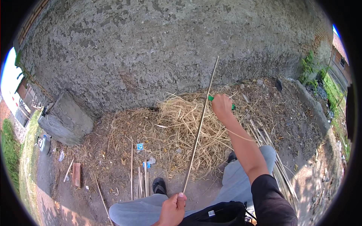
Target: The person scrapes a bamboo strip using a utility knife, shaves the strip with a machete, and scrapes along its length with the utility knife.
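A long, thin bamboo strip [198, 130] slants from my lap up toward the wall. My left hand [173, 209] is closed around its near end, thumb on top. Farther along, my right hand [222, 107] makes a fist on a green-handled tool [210, 98]; green shows on both sides of the fist, and its blade, if any, cannot be made out. The tool's left end lies against or very close to the strip. A thin curled shaving [241, 136] crosses in front of my right forearm. Beneath the strip spreads a heap of pale shavings [183, 113].
A rough grey wall [162, 49] rises ahead. Long split strips [281, 169] lie beside my right leg, shorter ones [146, 180] near my left foot. At left are a concrete block [69, 118], a kettle [44, 144] and a reddish-brown brick-shaped piece [77, 174]. Blue wrappers [140, 146] litter the soil.
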A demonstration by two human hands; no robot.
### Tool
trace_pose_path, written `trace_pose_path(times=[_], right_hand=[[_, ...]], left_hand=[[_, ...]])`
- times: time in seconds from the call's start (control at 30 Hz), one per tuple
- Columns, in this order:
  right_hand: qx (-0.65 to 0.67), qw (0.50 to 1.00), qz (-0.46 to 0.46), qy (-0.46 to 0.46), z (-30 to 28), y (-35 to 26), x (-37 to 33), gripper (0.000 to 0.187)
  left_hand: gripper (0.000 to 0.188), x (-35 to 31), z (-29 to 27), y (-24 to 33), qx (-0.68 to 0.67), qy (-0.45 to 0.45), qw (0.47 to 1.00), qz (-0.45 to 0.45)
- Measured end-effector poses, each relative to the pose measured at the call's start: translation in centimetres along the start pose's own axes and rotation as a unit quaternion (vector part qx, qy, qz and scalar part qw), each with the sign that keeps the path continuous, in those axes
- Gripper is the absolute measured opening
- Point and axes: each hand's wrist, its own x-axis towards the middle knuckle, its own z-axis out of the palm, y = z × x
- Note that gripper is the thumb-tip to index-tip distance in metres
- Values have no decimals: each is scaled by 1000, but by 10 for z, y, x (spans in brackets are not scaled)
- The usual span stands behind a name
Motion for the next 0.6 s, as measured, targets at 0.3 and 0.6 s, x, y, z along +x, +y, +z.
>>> trace_pose_path(times=[0.3, 0.6], right_hand=[[-16, 999, -31, 21, 28, 7, -4, 11], [7, 997, 77, 12, 40, 46, -8, 9]], left_hand=[[33, 1, -8, -9, 60, 32, 997, 28], [38, -30, -18, -25, -4, -61, 998, -26]])
